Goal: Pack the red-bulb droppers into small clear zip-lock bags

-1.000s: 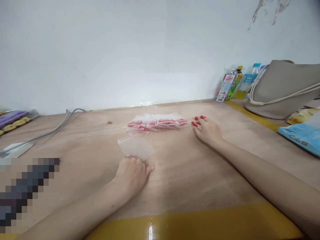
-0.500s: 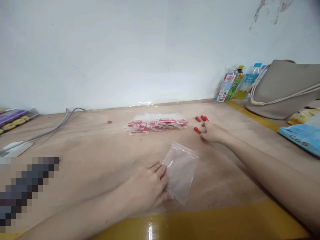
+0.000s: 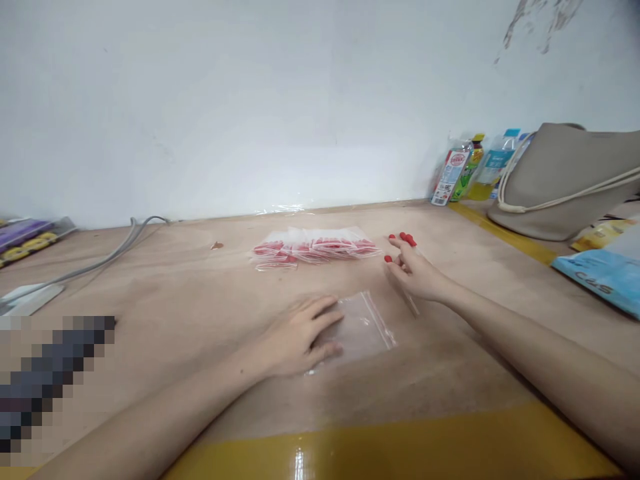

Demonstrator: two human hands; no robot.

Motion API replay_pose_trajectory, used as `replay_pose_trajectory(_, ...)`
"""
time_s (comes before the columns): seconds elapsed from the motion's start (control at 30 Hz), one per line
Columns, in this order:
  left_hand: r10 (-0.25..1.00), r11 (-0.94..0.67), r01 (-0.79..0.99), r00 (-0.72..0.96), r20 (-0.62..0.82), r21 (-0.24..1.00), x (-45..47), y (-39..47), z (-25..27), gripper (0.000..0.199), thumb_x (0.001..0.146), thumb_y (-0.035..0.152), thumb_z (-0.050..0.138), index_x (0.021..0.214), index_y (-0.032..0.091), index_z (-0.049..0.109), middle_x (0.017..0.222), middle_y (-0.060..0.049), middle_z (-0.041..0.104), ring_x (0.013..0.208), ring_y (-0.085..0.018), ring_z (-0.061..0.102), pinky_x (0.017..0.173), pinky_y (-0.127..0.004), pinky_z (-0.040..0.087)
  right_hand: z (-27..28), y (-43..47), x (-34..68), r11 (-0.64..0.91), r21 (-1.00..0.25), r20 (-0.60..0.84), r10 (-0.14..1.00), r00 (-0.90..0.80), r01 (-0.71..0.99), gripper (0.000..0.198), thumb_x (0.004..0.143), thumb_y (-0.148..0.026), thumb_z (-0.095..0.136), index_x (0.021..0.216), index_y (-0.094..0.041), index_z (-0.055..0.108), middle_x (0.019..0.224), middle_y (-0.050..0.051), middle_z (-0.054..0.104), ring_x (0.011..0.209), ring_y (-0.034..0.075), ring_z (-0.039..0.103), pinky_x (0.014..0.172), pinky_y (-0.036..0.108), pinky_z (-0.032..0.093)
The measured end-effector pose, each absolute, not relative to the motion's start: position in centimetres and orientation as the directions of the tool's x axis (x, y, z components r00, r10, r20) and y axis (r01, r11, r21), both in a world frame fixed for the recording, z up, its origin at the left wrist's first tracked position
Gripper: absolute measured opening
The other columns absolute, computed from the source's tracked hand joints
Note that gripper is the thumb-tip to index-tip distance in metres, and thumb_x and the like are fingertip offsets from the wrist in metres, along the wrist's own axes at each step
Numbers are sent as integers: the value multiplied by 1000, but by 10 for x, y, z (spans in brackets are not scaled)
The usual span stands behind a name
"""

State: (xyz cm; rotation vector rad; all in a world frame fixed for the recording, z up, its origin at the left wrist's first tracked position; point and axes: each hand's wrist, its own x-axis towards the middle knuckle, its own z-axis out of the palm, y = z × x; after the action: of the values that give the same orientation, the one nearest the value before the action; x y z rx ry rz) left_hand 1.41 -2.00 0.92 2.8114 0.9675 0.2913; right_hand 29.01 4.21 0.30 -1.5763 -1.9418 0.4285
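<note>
One clear bag lies flat under the left hand's spread fingers.

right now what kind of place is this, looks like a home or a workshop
Probably a small packing workbench rather than a home: a plywood bench top with yellow tape along its edge, a pile of small zip bags with red contents, and a bare, peeling wall. The left hand presses an empty bag flat.

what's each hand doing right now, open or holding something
Left hand: open, fingers spread flat on the clear zip bag, pressing it to the table.
Right hand: loosely curled, nothing clearly in its grip, beside the row of red-filled bags.
</note>
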Motion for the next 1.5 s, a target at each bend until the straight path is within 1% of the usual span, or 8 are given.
replay_pose_trajectory(0.1, 624, -772, 565, 760, 180, 292, 6, 1, 2, 47, 87, 43, 48, 127, 17, 48, 135, -14, 42, 126, -26, 39, 103, -44, 35, 4, 33, 279, 187, -883, 220, 975, 27, 430, 57, 83, -32, 44, 132, -16, 20, 71, -2, 49, 49, 13, 53, 45, 28, 46)
replay_pose_trajectory(0.23, 635, -760, 545, 740, 223, 354, 1, 10, -2, 46, 85, 42, 53, 125, 18, 50, 134, -14, 42, 123, -26, 42, 102, -44, 36, -3, 27, 267, 132, -984, 153, 971, 186, 123, 52, 76, -31, 51, 121, -20, 28, 71, -5, 45, 47, 10, 53, 41, 25, 47)
replay_pose_trajectory(0.57, 613, -780, 515, 744, 268, 355, 3, 6, 1, 43, 85, 40, 54, 123, 19, 52, 125, -11, 49, 117, -24, 46, 99, -41, 40, -13, 28, 267, 199, -974, 221, 946, 237, 112, 41, 72, -35, 55, 106, -20, 38, 65, -7, 45, 46, 9, 52, 40, 23, 47)
replay_pose_trajectory(0.97, 619, -774, 524, 743, 254, 356, 3, 7, 0, 44, 85, 41, 53, 124, 21, 50, 127, -11, 48, 119, -24, 45, 100, -42, 39, -5, 20, 256, 90, -992, 62, 963, 263, -92, 31, 71, -25, 56, 97, -21, 39, 58, -9, 47, 45, 9, 54, 42, 21, 47)
replay_pose_trajectory(1.13, 625, -768, 512, 731, 274, 386, 4, 5, 1, 55, 85, 39, 54, 134, 20, 37, 133, -11, 45, 120, -25, 44, 101, -43, 38, -5, 10, 254, -57, -968, -70, 997, 45, -244, 29, 67, -23, 65, 86, -21, 42, 70, -4, 59, 60, 10, 62, 59, 24, 53)
replay_pose_trajectory(1.23, 639, -754, 518, 720, 270, 403, 4, 5, 2, 58, 85, 39, 54, 135, 19, 33, 134, -12, 44, 121, -25, 44, 101, -44, 37, -5, 7, 259, -86, -984, -58, 984, -171, -158, 31, 64, -29, 71, 81, -19, 47, 79, 0, 64, 65, 10, 62, 63, 25, 52)
replay_pose_trajectory(1.37, 635, -754, 510, 727, 261, 413, 4, 6, 3, 55, 86, 40, 51, 134, 21, 34, 133, -11, 46, 119, -25, 46, 99, -43, 39, -5, 9, 266, -19, -999, -26, 941, -336, 26, 35, 60, -35, 75, 78, -18, 51, 71, -2, 61, 59, 8, 56, 57, 24, 47)
replay_pose_trajectory(1.5, 619, -767, 495, 740, 265, 408, 4, 8, 4, 53, 87, 40, 51, 133, 20, 36, 130, -11, 48, 117, -25, 47, 98, -41, 40, -5, 15, 268, 123, -991, 94, 910, -403, 45, 31, 59, -34, 76, 73, -16, 54, 75, 0, 61, 69, 9, 57, 66, 25, 46)
